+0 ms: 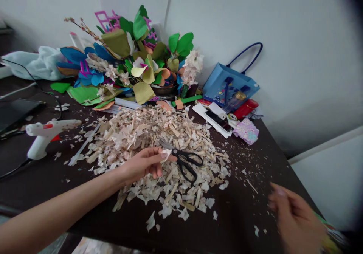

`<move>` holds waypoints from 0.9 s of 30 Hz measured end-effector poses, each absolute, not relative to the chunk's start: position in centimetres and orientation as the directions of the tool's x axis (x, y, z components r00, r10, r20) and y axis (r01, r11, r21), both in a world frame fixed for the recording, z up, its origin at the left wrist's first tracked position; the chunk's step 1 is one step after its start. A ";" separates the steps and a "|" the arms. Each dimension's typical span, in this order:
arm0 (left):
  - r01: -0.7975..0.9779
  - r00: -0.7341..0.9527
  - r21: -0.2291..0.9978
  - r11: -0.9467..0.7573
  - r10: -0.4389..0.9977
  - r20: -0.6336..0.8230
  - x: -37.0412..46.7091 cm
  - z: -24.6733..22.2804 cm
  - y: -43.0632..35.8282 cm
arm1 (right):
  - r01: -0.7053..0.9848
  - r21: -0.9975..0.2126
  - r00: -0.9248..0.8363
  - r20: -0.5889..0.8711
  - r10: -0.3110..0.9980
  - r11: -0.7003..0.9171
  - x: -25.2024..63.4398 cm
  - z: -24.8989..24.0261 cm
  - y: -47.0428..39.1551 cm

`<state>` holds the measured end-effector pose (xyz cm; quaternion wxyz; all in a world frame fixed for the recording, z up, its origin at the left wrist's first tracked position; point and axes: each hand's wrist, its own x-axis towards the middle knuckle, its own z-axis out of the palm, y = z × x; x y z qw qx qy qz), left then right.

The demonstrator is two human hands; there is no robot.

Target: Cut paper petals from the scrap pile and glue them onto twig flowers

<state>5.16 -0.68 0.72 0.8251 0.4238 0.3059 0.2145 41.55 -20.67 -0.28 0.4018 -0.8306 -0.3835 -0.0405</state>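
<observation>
My left hand is above the pile of pale, papery scraps, its thumb and fingers pinching a small whitish piece. Black-handled scissors lie on the scraps just right of those fingertips, blades toward the upper left. At the lower right, beyond the pile, my right hand is over the dark table. It is blurred, with the fingers curled together, and whether anything is between them cannot be made out.
A white glue gun stands at the left with its cord. Colourful paper flowers line the back. Behind on the right are a blue bag, a phone, a red roll and a purple patterned packet.
</observation>
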 end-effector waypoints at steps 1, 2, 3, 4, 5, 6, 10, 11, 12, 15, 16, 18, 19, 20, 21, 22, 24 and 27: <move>-0.103 0.723 0.824 0.557 0.611 -0.323 5.2 0.7 -0.7 | 0.682 -0.661 0.647 0.346 0.680 -0.313 39.2 0.2 -18.6; -0.108 0.722 0.817 0.566 0.610 -0.327 5.2 0.7 -0.7 | 0.699 -0.682 0.552 0.325 0.768 -0.214 36.6 0.7 -16.5; -0.111 0.719 0.809 0.577 0.609 -0.335 5.2 0.8 -0.7 | 0.713 -0.696 0.404 0.314 0.860 -0.081 34.1 1.2 -14.7; -0.114 0.716 0.800 0.589 0.607 -0.345 5.2 0.8 -0.7 | 0.713 -0.698 0.242 0.339 0.909 0.070 31.8 1.6 -13.1; -0.118 0.713 0.789 0.603 0.604 -0.355 5.2 0.8 -0.7 | 0.701 -0.687 0.091 0.354 0.931 0.192 29.7 1.8 -11.6; -0.122 0.713 0.775 0.620 0.597 -0.366 5.2 0.8 -0.6 | 0.687 -0.664 -0.022 0.387 0.922 0.295 27.9 2.0 -10.5; -0.149 0.732 0.698 0.701 0.552 -0.399 5.1 0.5 -0.4 | 0.715 -0.541 -0.243 0.402 0.883 0.443 24.5 1.1 -7.6; -0.161 0.734 0.679 0.717 0.547 -0.404 5.1 0.5 -0.3 | 0.721 -0.518 -0.263 0.410 0.874 0.460 24.2 0.7 -7.2; -0.172 0.733 0.663 0.729 0.544 -0.408 5.0 0.4 -0.3 | 0.722 -0.504 -0.274 0.421 0.865 0.474 24.1 0.5 -6.9; -0.190 0.740 0.628 0.755 0.530 -0.413 5.0 0.6 -0.2 | 0.705 -0.499 -0.261 0.477 0.839 0.503 24.3 0.5 -6.1; -0.191 0.749 0.623 0.759 0.523 -0.407 5.0 0.7 -0.2 | 0.705 -0.497 -0.245 0.498 0.832 0.505 24.6 0.8 -5.8; -0.188 0.766 0.634 0.750 0.516 -0.383 5.0 0.9 -0.3 | 0.744 -0.471 -0.183 0.538 0.823 0.474 25.8 1.6 -5.0; -0.183 0.770 0.652 0.735 0.520 -0.370 5.1 1.0 -0.3 | 0.780 -0.435 -0.138 0.581 0.802 0.449 26.9 2.0 -4.4; -0.175 0.768 0.679 0.713 0.530 -0.359 5.1 1.0 -0.4 | 0.831 -0.394 -0.079 0.615 0.784 0.393 28.1 2.4 -3.7; -0.161 0.763 0.710 0.685 0.543 -0.351 5.2 1.0 -0.5 | 0.878 -0.352 -0.016 0.655 0.756 0.323 29.6 2.7 -2.9; -0.143 0.756 0.743 0.654 0.557 -0.344 5.2 1.0 -0.6 | 0.917 -0.321 0.045 0.672 0.739 0.237 31.2 2.9 -2.1; -0.095 0.746 0.807 0.582 0.579 -0.329 5.2 1.0 -0.7 | 0.962 -0.263 0.124 0.651 0.749 0.069 34.5 2.9 -0.6; -0.030 0.742 0.886 0.462 0.605 -0.290 5.2 1.0 -0.9 | 0.984 -0.172 0.113 0.428 0.897 -0.042 38.1 2.3 0.9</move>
